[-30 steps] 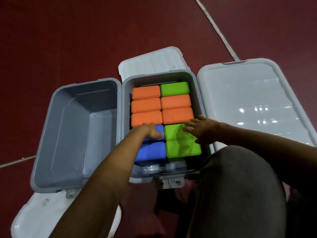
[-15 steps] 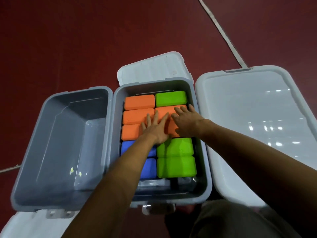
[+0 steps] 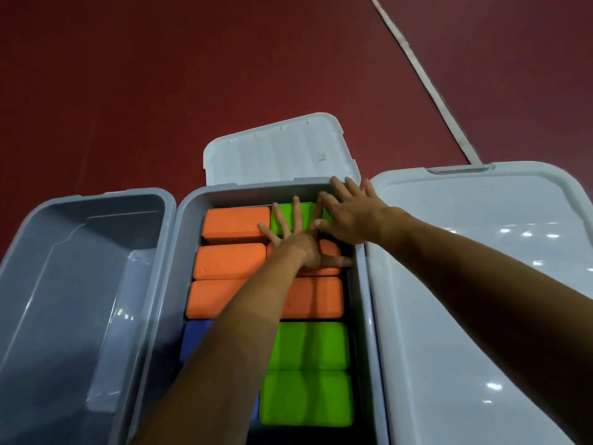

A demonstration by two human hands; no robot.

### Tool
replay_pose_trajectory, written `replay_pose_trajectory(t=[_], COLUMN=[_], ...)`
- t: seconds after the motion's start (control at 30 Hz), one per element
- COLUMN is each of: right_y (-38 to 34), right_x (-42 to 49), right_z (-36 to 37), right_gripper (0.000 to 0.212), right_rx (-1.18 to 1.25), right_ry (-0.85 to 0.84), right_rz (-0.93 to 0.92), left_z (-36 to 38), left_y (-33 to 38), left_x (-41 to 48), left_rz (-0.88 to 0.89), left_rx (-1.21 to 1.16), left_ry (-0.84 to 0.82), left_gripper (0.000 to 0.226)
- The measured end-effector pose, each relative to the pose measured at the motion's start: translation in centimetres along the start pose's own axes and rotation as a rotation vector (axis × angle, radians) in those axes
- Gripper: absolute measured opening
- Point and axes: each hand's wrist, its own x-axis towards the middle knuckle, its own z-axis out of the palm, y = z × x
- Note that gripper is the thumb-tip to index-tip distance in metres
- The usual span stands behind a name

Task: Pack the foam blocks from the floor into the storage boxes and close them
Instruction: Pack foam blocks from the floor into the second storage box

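A grey storage box [image 3: 189,239] in the middle is packed with foam blocks: several orange blocks [image 3: 236,224], green blocks [image 3: 308,345] at the near right and one green block [image 3: 282,220] at the far right, blue blocks [image 3: 192,342] at the near left. My left hand [image 3: 295,239] lies flat, fingers spread, on the far green block and the orange one beside it. My right hand [image 3: 346,213] is spread over the box's far right corner, fingertips at the rim. Neither hand grips anything.
An empty grey box [image 3: 80,284] stands open at the left. A large pale lid [image 3: 481,284] lies at the right. A smaller pale lid [image 3: 279,152] lies behind the middle box. Dark red floor with a pale line [image 3: 426,78] stretches beyond.
Both hands have slid from the near blue and green blocks across the orange ones to the far end of the box. The view has moved closer.
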Motion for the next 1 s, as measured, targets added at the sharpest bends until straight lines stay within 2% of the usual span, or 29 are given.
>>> replay_pose_trajectory(t=[0.1,0.17,0.33,0.4,0.5,0.53,0.57,0.6,0.63,0.67,0.7,0.73,0.8,0.83,0.93,1.0], right_y=[-0.7,-0.9,-0.5,-0.4,-0.4,-0.4,-0.5,-0.5,-0.6,-0.5,-0.5,-0.5,-0.6,-0.6,0.0,0.6], right_x=[-0.3,-0.3,-0.3,-0.4,-0.6,-0.5,-0.4,-0.4,-0.4,-0.4,-0.5,-0.5,-0.6,-0.6,-0.4,-0.3], right_z=[3.3,4.3,4.7,4.8,4.7,4.8,4.8,4.8,4.7,4.7,4.6,4.6,4.2,4.0,3.2,3.3], right_gripper=[0.081,0.081,0.08,0.079,0.08,0.081,0.081,0.082,0.082,0.082,0.083,0.083,0.083,0.083,0.086,0.08], right_rx=[-0.17,-0.177,-0.187,-0.188,-0.181,-0.183,-0.181,-0.174,-0.162,-0.15,-0.137,-0.125,-0.109,-0.086,0.1,0.201], right_ry=[0.081,0.163,0.239,0.268,0.269,0.272,0.277,0.282,0.289,0.293,0.292,0.281,0.241,0.228,0.281,0.369], right_rz=[0.035,0.038,0.001,-0.005,-0.009,-0.012,-0.014,-0.012,-0.011,-0.013,-0.015,-0.015,-0.015,-0.01,-0.004,-0.007], left_z=[-0.1,-0.1,-0.5,-1.5,-5.0,-6.8,-8.5,-10.2,-11.3,-12.1,-12.1,-11.8,-10.2,-9.3,-8.1,-8.5], left_y=[-0.1,-0.2,0.0,-0.1,-0.8,-0.8,-0.6,-0.4,-0.2,-0.2,-0.3,-0.4,-1.1,-1.4,-2.3,-2.0], left_x=[0.7,0.9,0.4,0.8,1.9,2.0,2.0,1.9,1.8,1.9,2.7,3.3,4.7,5.3,6.6,6.6], left_rz=[-0.002,0.003,0.005,0.001,0.017,0.027,0.038,0.046,0.035,0.035,0.087,0.155,0.188,0.173,0.169,0.174], left_rx=[0.011,0.013,0.007,0.059,0.232,0.229,0.213,0.184,0.156,0.102,0.038,-0.005,-0.04,-0.036,-0.074,-0.036], left_ry=[-0.013,-0.01,-0.037,-0.124,-0.383,-0.419,-0.35,-0.166,0.117,0.387,0.541,0.526,0.235,0.151,0.186,0.123], left_gripper=[0.131,0.128,0.131,0.132,0.137,0.133,0.119,0.095,0.068,0.051,0.049,0.056,0.067,0.067,0.065,0.067])
